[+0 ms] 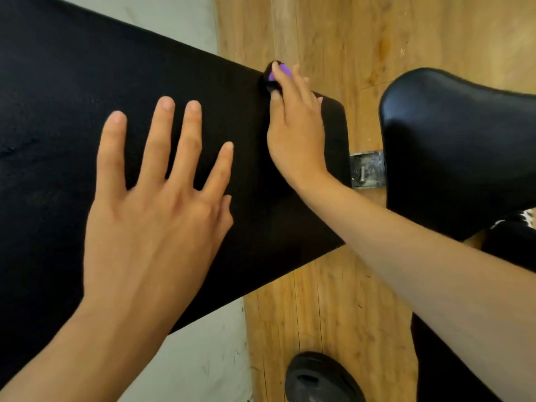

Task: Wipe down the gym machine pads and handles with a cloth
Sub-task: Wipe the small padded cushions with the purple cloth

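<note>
A long black bench pad (58, 126) fills the left and middle of the view. My left hand (156, 204) lies flat on it with fingers spread and straight. My right hand (295, 126) reaches to the pad's far edge near its right end, where thumb and fingers pinch a small black and purple object (271, 78). A second black pad, glossy and rounded (452, 146), sits to the right, joined by a metal bracket (367, 169). No cloth shows in the frame.
Wooden floor (362, 39) runs behind and below the pads, with a pale floor area (174, 18) on the left. A dark shoe (322, 378) is at the bottom. Dark clothing (510, 242) shows at the right edge.
</note>
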The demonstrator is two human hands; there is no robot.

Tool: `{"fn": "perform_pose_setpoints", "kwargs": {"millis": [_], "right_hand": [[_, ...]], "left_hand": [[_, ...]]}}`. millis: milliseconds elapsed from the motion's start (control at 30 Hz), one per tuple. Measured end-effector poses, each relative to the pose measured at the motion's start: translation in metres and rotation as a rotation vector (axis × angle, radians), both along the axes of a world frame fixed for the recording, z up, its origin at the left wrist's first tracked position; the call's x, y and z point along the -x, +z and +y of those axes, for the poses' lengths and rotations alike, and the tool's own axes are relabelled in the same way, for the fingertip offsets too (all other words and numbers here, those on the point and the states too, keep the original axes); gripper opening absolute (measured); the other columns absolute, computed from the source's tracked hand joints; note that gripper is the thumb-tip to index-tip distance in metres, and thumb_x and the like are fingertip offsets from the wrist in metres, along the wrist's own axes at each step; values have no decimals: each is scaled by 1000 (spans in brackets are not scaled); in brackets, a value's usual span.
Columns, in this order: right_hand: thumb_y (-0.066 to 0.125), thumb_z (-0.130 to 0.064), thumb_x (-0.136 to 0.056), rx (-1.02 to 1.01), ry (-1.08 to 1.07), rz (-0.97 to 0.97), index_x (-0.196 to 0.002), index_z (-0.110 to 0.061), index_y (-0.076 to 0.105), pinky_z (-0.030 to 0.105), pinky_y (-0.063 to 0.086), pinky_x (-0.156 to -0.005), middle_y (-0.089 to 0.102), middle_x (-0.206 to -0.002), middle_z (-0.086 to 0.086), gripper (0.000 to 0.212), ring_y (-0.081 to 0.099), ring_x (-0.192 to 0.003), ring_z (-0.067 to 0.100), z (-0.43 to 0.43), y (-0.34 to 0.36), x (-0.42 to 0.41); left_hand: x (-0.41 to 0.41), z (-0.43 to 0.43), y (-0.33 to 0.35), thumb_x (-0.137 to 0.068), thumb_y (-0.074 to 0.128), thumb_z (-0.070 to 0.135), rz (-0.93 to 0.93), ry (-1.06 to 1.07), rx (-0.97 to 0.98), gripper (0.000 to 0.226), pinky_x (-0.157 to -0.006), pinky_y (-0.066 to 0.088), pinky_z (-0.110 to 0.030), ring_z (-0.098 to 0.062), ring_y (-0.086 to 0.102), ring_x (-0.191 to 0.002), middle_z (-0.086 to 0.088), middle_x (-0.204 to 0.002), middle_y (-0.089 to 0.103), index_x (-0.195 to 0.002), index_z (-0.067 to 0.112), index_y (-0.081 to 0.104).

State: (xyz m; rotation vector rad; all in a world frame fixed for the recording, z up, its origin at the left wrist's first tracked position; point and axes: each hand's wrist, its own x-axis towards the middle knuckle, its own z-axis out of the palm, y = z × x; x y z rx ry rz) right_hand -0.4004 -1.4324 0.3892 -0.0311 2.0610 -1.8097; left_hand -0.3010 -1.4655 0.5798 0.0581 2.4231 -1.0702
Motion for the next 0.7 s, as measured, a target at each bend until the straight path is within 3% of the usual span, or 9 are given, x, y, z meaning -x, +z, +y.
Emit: {"fn": "perform_pose_setpoints", "kwargs": {"millis": [133, 200, 267, 400, 500, 600, 700], "right_hand": [[34, -21, -111, 83, -21, 56, -160, -22, 32, 36, 6, -129, 21, -170, -3, 49, 10, -158, 13, 27, 17, -84], [29, -26, -111, 92, 89, 47, -161, -36, 15, 41, 8, -129, 5, -171, -16, 53, 0, -158, 8, 56, 34, -154], [24, -31, -109, 61, 190, 68, -160, -44, 3, 42, 2, -128, -8, -170, -19, 56, -9, -158, 10, 69, 37, -175], [28, -27, -110, -5, 131, 122, -162, -21, 23, 40, -5, -128, 7, -172, 6, 53, -3, -159, 22, 27, 13, -70], [35, -22, -111, -14, 14, 21, -157, -14, 38, 42, -3, -129, 19, -170, 10, 47, 7, -158, 24, 2, -1, 6], [34, -23, -111, 31, -34, 30, -158, -15, 36, 37, 1, -129, 24, -169, 5, 47, 11, -158, 18, 12, 3, -38], [31, -25, -111, 74, 81, 37, -161, -29, 20, 34, 6, -129, 13, -171, -11, 51, 5, -158, 8, 58, 23, -147]], "left_hand": [[1, 2, 1, -106, 35, 42, 9, 13, -2, 64, -125, 0, -65, -43, 3, -159, -26, -171, 6, -164, 17, 28], [2, 3, 2, -105, 37, 44, -4, 12, -2, 66, -125, 1, -66, -43, 3, -159, -26, -171, 6, -164, 17, 27], [1, 3, 2, -105, 36, 45, -22, 2, 11, 67, -125, 2, -65, -44, 2, -159, -26, -171, 5, -165, 16, 25], [0, 4, 1, -109, 30, 40, -2, -16, 18, 62, -125, 2, -65, -44, 2, -159, -26, -171, 4, -165, 16, 22], [1, 4, -1, -105, 36, 44, -11, -9, 14, 67, -125, 1, -65, -44, 2, -159, -25, -171, 5, -165, 16, 24], [2, 4, -1, -104, 38, 45, -18, 1, 23, 68, -125, 0, -65, -44, 2, -159, -25, -171, 5, -165, 16, 25], [2, 5, 0, -105, 37, 45, -24, -1, 32, 68, -125, 0, -65, -45, 3, -159, -26, -171, 6, -165, 16, 25]]}}
